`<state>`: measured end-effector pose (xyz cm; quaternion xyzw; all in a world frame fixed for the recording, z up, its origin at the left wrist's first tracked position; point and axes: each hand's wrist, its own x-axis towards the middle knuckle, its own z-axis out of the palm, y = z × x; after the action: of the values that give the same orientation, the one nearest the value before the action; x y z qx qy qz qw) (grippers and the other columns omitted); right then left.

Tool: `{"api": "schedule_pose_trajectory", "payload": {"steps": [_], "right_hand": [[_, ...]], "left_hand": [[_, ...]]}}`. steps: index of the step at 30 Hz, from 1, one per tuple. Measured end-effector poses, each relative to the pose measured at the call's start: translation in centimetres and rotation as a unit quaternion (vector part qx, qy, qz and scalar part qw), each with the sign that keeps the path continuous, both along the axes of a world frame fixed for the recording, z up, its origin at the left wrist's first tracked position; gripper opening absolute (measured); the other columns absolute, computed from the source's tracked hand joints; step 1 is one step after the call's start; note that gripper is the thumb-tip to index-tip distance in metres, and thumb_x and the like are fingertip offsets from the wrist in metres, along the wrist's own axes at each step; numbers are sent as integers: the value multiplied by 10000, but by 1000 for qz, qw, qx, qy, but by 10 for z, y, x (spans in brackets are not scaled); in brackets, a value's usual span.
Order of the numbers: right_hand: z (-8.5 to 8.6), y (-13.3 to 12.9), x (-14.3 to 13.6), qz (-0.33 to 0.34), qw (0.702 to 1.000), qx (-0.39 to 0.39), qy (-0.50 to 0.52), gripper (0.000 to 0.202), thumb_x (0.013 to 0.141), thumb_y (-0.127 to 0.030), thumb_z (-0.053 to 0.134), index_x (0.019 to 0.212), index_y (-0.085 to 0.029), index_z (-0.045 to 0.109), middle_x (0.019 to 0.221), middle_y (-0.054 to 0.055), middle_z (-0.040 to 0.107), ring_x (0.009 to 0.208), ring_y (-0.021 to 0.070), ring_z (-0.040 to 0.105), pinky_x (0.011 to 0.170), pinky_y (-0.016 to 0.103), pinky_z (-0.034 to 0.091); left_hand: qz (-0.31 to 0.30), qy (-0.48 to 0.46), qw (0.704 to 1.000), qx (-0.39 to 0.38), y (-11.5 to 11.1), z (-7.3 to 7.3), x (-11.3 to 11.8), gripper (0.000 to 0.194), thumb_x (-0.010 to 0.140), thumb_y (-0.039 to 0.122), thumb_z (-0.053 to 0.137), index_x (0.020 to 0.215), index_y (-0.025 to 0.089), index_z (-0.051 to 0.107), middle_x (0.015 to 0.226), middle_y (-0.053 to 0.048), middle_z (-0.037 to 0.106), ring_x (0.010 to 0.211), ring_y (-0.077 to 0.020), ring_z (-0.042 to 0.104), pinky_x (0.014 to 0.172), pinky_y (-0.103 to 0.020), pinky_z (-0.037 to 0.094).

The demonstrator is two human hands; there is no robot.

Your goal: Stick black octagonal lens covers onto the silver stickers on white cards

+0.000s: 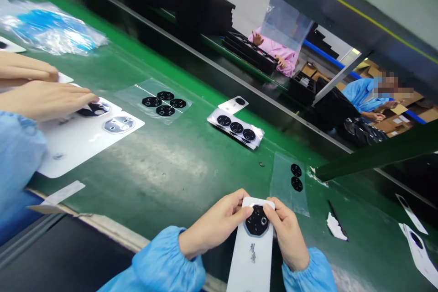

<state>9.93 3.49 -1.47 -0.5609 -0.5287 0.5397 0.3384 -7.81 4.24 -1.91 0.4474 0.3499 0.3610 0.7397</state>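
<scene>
A white phone back cover with dark lettering lies between my two hands at the table's near edge. On its upper end sits a black octagonal camera lens plate with a grey rim. My left hand grips the cover's left edge, its thumb on the plate's upper left. My right hand holds the right edge, with that thumb on the plate's upper right. The fingertips beneath the cover are hidden. Beyond my right hand, a clear plastic bag carries two black lens plates.
A strip of three lens plates lies ahead, beside another white cover. Further left is a bag with several plates. A co-worker's hands work over white covers. A green post stands right, near a black stick.
</scene>
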Motion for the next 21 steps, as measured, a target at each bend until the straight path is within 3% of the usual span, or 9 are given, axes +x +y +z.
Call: {"api": "schedule_pose_trajectory", "payload": {"steps": [3,7,14,21], "right_hand": [[-2,-3,3,-2,1000,-19,23,360,834,-531,547,772,-180,498,655,-37,405,608,110,347,538,221,304],[-2,-5,2,-8,999,-33,33,357,836,-539,540,821,-183,532,673,-27,428,623,121,377,529,220,318],[3,-3,2,12,1000,-18,6,353,852,-532,523,795,-184,546,678,-27,441,624,119,380,544,217,323],[0,-2,4,18,1000,-6,-16,357,861,-529,505,777,-182,515,665,-31,423,613,117,367,553,221,332]], "left_hand": [[-45,-76,995,-36,-1,6,-6,285,785,386,620,861,161,463,828,1,560,802,-135,547,734,-263,425],[-46,-105,992,-55,-1,7,-9,282,752,310,664,891,165,466,923,-40,605,918,-177,582,818,-313,441],[-36,-109,991,-62,0,0,-8,270,730,245,679,879,170,467,933,-50,627,922,-185,598,815,-326,452],[-21,-92,993,-68,-1,5,-9,274,748,333,667,837,170,465,853,-17,607,823,-151,582,726,-273,437]]}}
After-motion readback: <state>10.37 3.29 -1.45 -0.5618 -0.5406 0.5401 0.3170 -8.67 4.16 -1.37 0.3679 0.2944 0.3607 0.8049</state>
